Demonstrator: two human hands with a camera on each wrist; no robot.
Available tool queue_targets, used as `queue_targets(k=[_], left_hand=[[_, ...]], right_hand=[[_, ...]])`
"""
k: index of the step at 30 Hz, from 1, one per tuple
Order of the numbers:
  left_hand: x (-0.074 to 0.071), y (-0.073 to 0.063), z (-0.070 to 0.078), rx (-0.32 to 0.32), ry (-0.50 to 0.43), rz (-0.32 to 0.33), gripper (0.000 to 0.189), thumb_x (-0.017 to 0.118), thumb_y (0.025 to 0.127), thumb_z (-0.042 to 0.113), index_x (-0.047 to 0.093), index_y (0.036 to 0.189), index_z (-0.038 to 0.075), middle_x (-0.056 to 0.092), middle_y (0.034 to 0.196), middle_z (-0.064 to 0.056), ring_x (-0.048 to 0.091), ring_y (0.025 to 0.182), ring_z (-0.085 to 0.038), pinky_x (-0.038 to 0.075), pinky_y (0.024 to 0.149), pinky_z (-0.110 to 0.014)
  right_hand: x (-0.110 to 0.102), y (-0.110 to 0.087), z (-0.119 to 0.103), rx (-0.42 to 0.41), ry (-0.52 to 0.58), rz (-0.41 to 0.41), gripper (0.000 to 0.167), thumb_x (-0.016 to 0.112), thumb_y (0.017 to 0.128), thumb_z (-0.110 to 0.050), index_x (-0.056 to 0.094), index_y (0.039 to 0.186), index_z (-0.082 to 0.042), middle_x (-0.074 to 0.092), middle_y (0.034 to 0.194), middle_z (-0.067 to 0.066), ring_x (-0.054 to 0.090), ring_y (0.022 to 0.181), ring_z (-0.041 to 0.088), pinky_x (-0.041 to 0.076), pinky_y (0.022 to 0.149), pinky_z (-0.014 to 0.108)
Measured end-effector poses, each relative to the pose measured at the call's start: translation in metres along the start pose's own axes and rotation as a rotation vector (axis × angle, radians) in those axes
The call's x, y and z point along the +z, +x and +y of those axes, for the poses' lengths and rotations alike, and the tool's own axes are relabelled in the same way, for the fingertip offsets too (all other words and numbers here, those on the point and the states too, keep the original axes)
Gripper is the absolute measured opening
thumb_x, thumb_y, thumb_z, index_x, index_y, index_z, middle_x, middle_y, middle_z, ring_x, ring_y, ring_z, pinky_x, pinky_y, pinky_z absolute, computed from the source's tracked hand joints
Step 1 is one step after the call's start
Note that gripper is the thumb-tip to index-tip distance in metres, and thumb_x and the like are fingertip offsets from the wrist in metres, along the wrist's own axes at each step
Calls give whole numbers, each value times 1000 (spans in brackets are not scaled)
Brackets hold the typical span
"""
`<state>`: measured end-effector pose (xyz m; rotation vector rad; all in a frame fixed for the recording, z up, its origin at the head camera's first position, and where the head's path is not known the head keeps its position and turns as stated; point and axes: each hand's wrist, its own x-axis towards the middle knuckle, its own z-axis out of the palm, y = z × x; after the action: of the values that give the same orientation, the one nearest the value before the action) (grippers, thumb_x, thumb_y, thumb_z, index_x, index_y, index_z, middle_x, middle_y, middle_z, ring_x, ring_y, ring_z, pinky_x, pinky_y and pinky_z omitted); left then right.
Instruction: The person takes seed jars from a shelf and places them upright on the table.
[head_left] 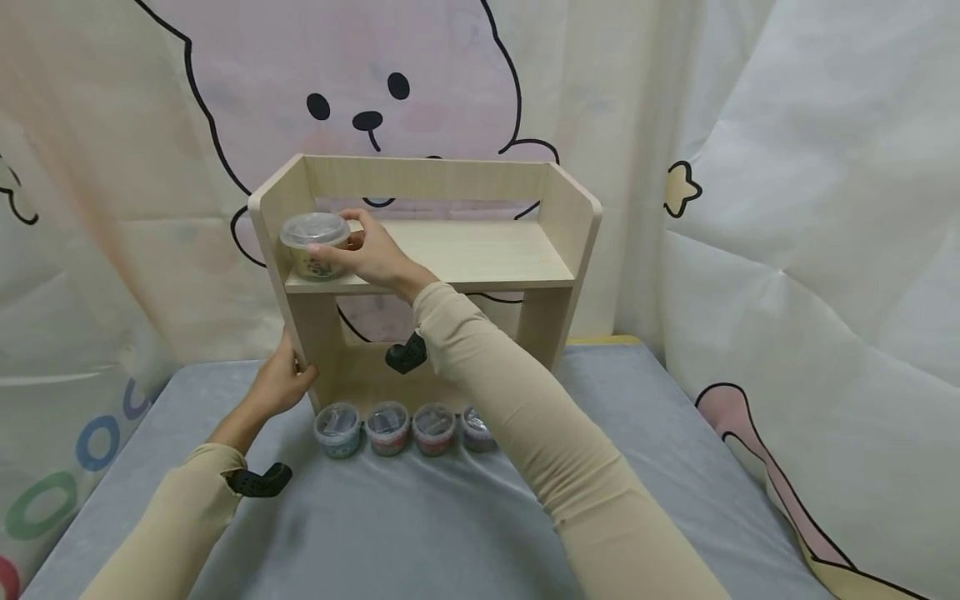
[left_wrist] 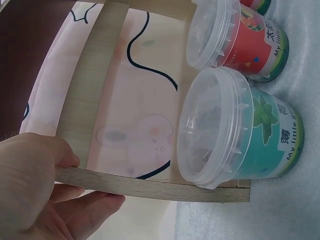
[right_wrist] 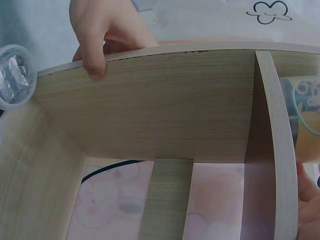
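A small wooden two-tier shelf (head_left: 480, 254) stands on the table. My right hand (head_left: 382, 257) holds a round plastic tub (head_left: 315, 229) with a clear lid, thumb in front and fingers behind. The tub is upright at the left end of the upper board, close to the side panel. In the right wrist view, only part of this tub (right_wrist: 309, 135) shows beyond the board. My left hand (head_left: 276, 382) grips the shelf's left side panel (left_wrist: 150, 187) low down, with the thumb on the inner face and the fingers outside.
Several lidded tubs stand in a row along the shelf's front foot, among them a turquoise one (left_wrist: 270, 135) and a red one (left_wrist: 252, 45). My right forearm partly hides the rightmost. A grey-blue cloth (head_left: 390, 525) covers the table; printed curtains (head_left: 750, 275) hang behind and beside it.
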<state>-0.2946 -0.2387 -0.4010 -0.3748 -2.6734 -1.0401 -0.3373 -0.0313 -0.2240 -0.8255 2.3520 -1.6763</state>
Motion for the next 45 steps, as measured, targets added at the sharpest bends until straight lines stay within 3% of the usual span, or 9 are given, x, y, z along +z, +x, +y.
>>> queue_targets(k=[8,16,24,28,32,36,41,45], left_hand=[[0,2,2,-2,10,12,76,55,93,2,13,157,5,54,131,-39,63,102,-49,53,77,-57],[0,4,5,1,15,27,76,55,92,1,15,156,4,58,126,-39,64,93,-44,50,70,-48],[-2,7,5,6,3,45,69,54,92,1,20,152,3,56,130,-40,63,107,-54,53,80,-61],[-1,7,4,2,-51,38,73,53,93,0,16,156,4,50,138,-40,56,121,-57,53,92,-66],[1,4,1,6,-161,41,82,53,94,-3,7,161,12,40,146,-42,50,127,-60,51,96,-67],[4,-2,-3,4,-243,68,83,53,95,-5,8,160,18,38,147,-44,53,122,-63,53,91,-69],[10,-7,-4,5,-274,94,75,54,94,-5,15,155,13,44,142,-46,58,116,-62,55,88,-67],[10,-8,-4,3,-266,108,73,54,94,-5,16,154,12,46,141,-45,59,115,-61,55,88,-66]], right_hand=[[-2,1,2,-67,-9,-44,70,69,95,-22,35,156,-13,60,135,11,61,110,10,50,84,15],[-6,2,3,-67,14,-34,66,71,94,-21,40,152,-12,62,133,9,62,113,11,52,87,15],[-10,0,-1,-77,31,-24,66,70,94,-20,39,152,-12,61,136,7,62,118,11,50,91,15],[-10,0,-2,-74,39,-17,66,71,94,-19,40,152,-12,62,136,7,62,118,11,49,92,14],[-11,0,-2,-71,42,-7,65,71,94,-19,42,151,-13,61,137,5,61,119,10,49,93,14],[-11,-2,0,-63,64,-16,62,71,94,-19,44,149,-15,62,135,4,61,118,9,49,95,17],[-17,-9,3,-17,118,-40,58,68,96,-21,45,149,-18,60,134,3,59,117,12,50,97,26],[-26,-20,3,2,100,-42,58,67,97,-25,44,151,-22,60,133,3,58,113,13,51,89,28]])
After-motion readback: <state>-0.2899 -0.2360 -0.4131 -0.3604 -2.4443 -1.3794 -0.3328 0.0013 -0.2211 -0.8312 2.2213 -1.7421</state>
